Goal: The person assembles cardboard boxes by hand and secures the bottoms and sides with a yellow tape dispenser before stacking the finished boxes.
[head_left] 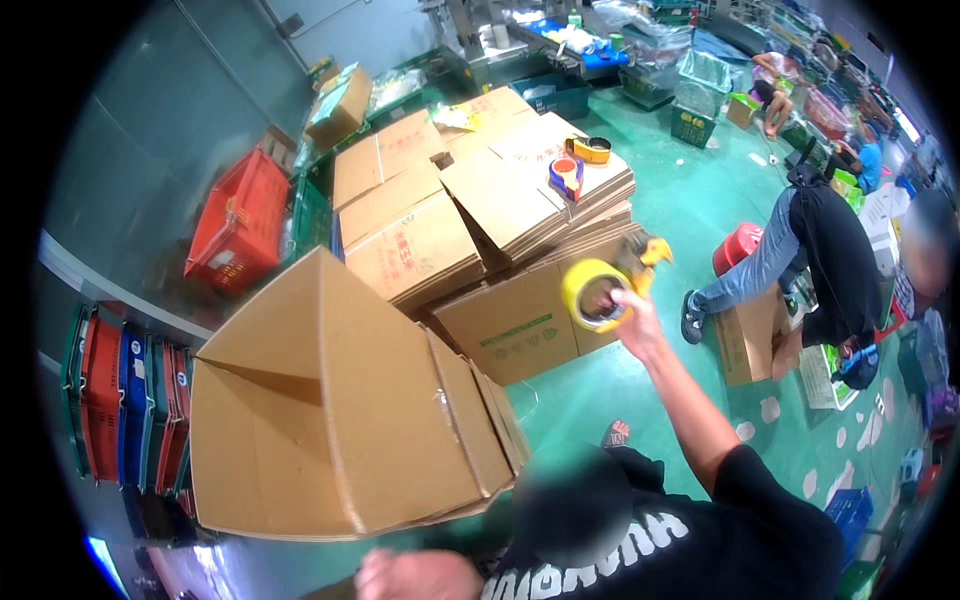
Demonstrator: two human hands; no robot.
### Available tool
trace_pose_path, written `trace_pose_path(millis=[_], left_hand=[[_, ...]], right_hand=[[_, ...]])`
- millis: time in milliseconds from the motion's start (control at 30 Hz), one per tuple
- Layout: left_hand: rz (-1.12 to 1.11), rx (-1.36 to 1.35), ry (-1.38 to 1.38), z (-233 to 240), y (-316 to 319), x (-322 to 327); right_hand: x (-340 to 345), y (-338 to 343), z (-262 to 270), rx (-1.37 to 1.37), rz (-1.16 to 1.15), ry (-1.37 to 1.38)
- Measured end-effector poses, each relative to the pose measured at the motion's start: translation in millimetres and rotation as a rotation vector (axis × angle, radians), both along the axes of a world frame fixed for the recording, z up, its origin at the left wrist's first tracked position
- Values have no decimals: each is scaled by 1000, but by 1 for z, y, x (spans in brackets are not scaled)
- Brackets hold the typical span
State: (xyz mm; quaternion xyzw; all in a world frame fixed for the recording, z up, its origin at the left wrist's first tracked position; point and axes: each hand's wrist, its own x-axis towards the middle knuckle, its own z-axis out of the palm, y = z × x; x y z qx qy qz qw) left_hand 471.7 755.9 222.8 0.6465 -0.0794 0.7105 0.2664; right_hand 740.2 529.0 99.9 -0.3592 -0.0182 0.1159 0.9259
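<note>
My right hand (637,324) is raised in front of me and grips a handheld tape dispenser (646,259) with a wide yellow tape roll (576,289), fingers at the roll's core. My left hand (420,576) is low at the bottom edge, blurred, and whether its fingers are closed is unclear. A large cardboard box (401,397) stands before me on the left, with an open side facing left. Beyond it lie stacks of flattened cardboard boxes (416,251). On the right stack rest a blue and red tape dispenser (565,177) and a yellow one (591,150).
Red (238,217) and green crates stand left of the stacks, and several nested crates (101,397) are at the far left. A co-worker (832,255) bends over a small carton (742,337) at right. Other people sit farther back. My foot is on the green floor.
</note>
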Motion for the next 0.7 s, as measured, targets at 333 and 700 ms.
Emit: trace_pose_path(millis=[333,700], left_hand=[[-640,-161,1245,-94,-70,222],[-435,83,2220,-299,-13,366]], right_hand=[[-180,-231,-239,-1606,112,639],[-380,-132,-152,-1427,210,1720]])
